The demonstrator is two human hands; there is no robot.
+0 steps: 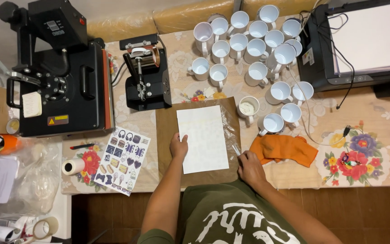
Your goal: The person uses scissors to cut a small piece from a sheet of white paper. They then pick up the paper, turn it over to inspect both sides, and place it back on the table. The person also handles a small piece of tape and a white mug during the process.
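A white sheet of paper [203, 138] lies on a brown paper sheet [165, 131] near the table's front edge. My left hand [178, 147] rests flat on the white sheet's left edge. My right hand [250, 167] sits at the brown sheet's right corner, fingers closed on a thin clear stick-like thing [235, 149] by a clear plastic sleeve [229, 129]. What exactly that thin thing is, I cannot tell.
Many white mugs [249, 45] crowd the back of the table. A mug press [145, 74] and a large flat heat press [59, 72] stand at left. A sticker sheet [123, 160], a tape roll [73, 166], an orange cloth [284, 150] and a printer [366, 40] surround the work spot.
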